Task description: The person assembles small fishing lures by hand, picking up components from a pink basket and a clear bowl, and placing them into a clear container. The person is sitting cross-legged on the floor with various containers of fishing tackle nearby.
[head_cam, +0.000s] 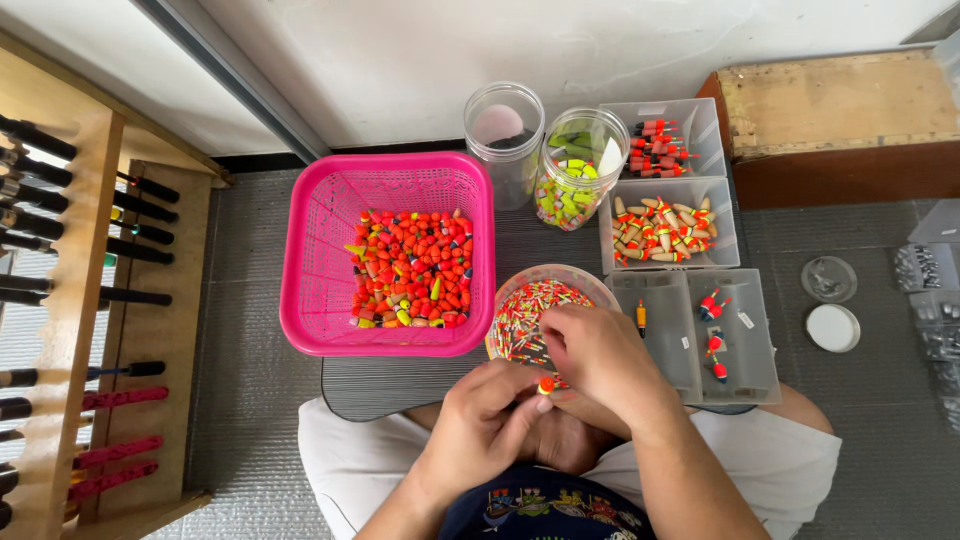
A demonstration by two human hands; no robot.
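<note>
My left hand (482, 425) and my right hand (600, 362) meet over my lap, fingertips pinched together around a small orange fishing float (546, 384). Just beyond the hands stands a round clear bowl (556, 274) filled with thin striped float sticks. To its left sits a pink plastic basket (322, 250) holding many orange, red and yellow float bodies (412, 268). A clear divided tray (690, 345) to the right holds a few finished red floats (713, 318).
Two clear jars (504, 135) (580, 165) stand at the back, one with yellow-green pieces. Clear boxes (672, 222) hold tan and red floats. A rack of fishing rods (70, 300) is at left, a wooden box (830, 105) at back right, lids (832, 326) on the mat.
</note>
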